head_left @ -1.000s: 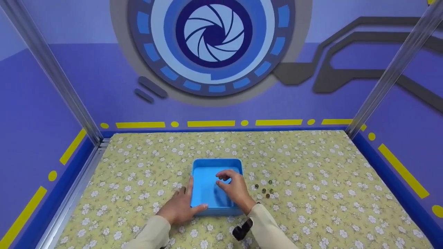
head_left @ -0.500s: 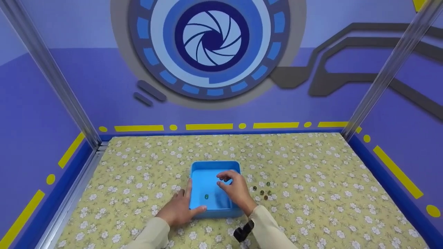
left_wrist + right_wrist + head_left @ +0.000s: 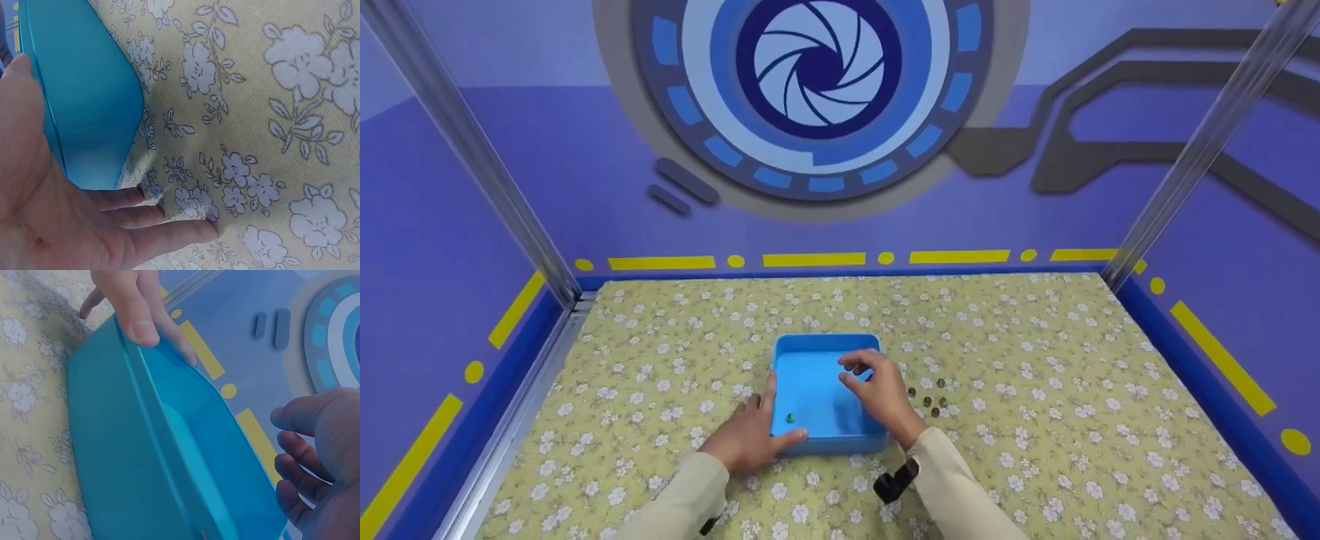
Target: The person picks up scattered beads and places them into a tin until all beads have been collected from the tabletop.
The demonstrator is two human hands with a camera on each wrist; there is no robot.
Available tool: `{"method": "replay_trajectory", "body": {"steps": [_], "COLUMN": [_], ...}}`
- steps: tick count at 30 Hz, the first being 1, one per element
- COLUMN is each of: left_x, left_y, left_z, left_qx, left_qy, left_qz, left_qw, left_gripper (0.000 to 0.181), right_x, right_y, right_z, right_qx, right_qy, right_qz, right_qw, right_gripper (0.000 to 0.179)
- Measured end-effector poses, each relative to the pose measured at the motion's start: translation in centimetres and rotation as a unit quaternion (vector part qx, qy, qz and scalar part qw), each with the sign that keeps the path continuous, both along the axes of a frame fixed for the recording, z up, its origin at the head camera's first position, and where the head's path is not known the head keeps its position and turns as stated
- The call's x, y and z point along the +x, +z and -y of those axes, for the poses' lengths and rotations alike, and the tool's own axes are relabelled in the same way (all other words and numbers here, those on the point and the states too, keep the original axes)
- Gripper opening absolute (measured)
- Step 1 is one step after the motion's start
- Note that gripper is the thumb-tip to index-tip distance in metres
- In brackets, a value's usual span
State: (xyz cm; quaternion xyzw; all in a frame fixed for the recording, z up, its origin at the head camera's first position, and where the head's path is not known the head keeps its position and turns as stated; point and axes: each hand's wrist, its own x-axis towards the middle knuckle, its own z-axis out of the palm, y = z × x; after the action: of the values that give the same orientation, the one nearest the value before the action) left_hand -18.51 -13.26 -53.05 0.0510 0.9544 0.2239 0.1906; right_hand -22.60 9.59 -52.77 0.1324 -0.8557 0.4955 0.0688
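A light blue open box (image 3: 825,444) stands on the flowered cloth in the head view. My left hand (image 3: 746,435) rests at its near left corner, the thumb laid on the front rim and the fingers extended along the left side. In the left wrist view, those fingers (image 3: 174,239) reach down to the cloth. My right hand (image 3: 879,386) hovers over the box's right side, fingers loosely bent and thumb apart from them; the right wrist view shows nothing between the fingertips (image 3: 287,495). One green marble (image 3: 790,418) lies on the box floor, near the front left.
Several small dark glass marbles (image 3: 928,401) lie on the flowered cloth (image 3: 1050,390), close to the box's right side. Purple walls with yellow dashes (image 3: 814,259) enclose the table at back and sides. Metal posts (image 3: 502,150) rise at the back corners.
A green marble has appeared inside the box and rolled toward the left wall. My right hand has shifted slightly right; my left hand stays at the corner.
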Motion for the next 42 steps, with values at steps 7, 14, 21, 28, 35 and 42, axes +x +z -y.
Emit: {"method": "replay_trajectory", "body": {"steps": [7, 14, 21, 28, 35, 42], "left_x": [0.0, -0.1, 0.0, 0.0, 0.1, 0.0], "left_y": [-0.1, -0.1, -0.2, 0.0, 0.0, 0.0], "left_z": [0.3, 0.3, 0.0, -0.1, 0.0, 0.1], "left_qx": [-0.002, 0.004, 0.004, -0.001, 0.011, 0.009], "left_qy": [0.001, 0.000, -0.004, -0.005, -0.008, -0.006], "left_qz": [0.000, 0.002, 0.001, -0.004, 0.011, 0.004], "left_qw": [1.0000, 1.0000, 1.0000, 1.0000, 0.9998, 0.9999], "left_gripper": [0.114, 0.113, 0.113, 0.114, 0.112, 0.112], "right_x": [-0.2, -0.3, -0.3, -0.5, -0.4, -0.6], "right_y": [0.8, 1.1, 1.4, 1.3, 1.5, 1.7], "right_z": [-0.8, -1.9, -2.9, -3.5, -4.1, -4.7], "right_qx": [-0.012, -0.029, -0.037, -0.027, -0.032, -0.040], "right_qy": [-0.010, -0.029, -0.041, -0.047, -0.064, -0.077], "right_qz": [0.010, 0.047, 0.048, 0.032, 0.054, 0.058], "right_qw": [0.9998, 0.9981, 0.9973, 0.9980, 0.9960, 0.9946], "right_gripper": [0.013, 0.013, 0.013, 0.015, 0.017, 0.014]}}
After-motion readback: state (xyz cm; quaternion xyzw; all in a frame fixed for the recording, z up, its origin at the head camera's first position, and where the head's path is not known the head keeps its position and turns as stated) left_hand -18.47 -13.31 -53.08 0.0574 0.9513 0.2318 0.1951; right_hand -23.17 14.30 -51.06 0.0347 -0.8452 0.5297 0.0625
